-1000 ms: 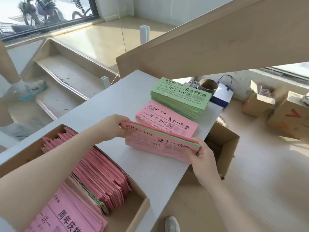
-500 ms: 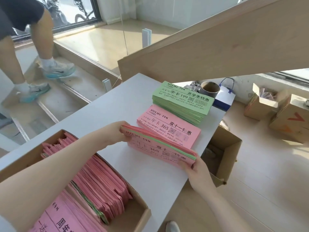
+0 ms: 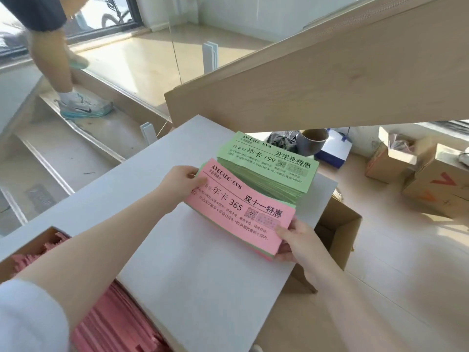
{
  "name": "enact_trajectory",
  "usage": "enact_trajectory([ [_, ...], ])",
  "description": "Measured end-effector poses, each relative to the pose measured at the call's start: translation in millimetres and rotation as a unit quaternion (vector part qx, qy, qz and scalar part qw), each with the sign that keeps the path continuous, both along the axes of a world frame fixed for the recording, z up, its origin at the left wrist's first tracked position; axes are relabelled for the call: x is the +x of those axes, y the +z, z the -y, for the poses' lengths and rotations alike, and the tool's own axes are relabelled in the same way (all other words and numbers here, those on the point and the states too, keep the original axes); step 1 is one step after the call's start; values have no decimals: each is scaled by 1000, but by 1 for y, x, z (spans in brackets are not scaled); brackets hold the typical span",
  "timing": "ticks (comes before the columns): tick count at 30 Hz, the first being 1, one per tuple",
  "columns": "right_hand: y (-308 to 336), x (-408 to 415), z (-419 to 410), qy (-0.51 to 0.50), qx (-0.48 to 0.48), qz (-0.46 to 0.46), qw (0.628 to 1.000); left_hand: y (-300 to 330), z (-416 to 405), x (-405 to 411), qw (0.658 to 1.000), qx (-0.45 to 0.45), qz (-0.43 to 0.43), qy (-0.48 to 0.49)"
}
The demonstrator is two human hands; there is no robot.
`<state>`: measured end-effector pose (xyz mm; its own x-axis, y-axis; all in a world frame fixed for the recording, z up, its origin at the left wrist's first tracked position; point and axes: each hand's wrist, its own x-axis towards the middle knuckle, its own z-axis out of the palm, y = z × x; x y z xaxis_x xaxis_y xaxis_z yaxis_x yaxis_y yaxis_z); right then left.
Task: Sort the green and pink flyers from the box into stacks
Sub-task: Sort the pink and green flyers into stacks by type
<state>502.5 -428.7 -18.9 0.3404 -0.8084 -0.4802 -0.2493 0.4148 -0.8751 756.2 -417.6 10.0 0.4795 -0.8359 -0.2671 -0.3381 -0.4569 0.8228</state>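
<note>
Gripping pink-topped bundle [image 3: 241, 207] by both ends, left grip [image 3: 181, 182], right grip [image 3: 295, 241], green stack [image 3: 269, 163] behind

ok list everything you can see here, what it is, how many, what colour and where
green flyer stack: one, green, far end of the table
held flyer bundle: one, pink on top with green edges showing, in both hands above the table
flyer box: one, brown cardboard holding pink flyers, near left
table: one, white, centre
open carton: one, brown, floor right of the table
cardboard boxes: about three, brown, floor far right
paper bag: one, blue and white, floor behind the table
passer-by's leg: one, on the stairs, top left
left hand: grips the bundle's left end
right hand: pinches its right corner
</note>
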Motion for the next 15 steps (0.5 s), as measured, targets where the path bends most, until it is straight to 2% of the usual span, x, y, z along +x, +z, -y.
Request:
enact_trajectory([
  [3, -5, -4, 6, 11, -55, -90, 994, -13, 9, 0, 999, 14, 30, -22],
  [6, -6, -11, 10, 30, -160, -262, 951, -14, 12, 3, 983, 85, 118, -114],
  [7, -6, -13, 9, 30, -169, -286, 943, -13, 10, 6, 974, 119, 122, -148],
  [8, -7, -14, 8, 34, -172, -290, 941, -12, 7, 7, 963, 149, 124, -186],
  [10, -9, -13, 3, 57, -171, -237, 955, -14, 3, 10, 938, 196, 137, -251],
  [12, -18, -9, -4, 84, -190, -210, 955, -17, 1, 10, 927, 209, 149, -274],
  [15, -37, -1, -13, 100, -248, -261, 928, -19, 3, 7, 926, 188, 191, -266],
])
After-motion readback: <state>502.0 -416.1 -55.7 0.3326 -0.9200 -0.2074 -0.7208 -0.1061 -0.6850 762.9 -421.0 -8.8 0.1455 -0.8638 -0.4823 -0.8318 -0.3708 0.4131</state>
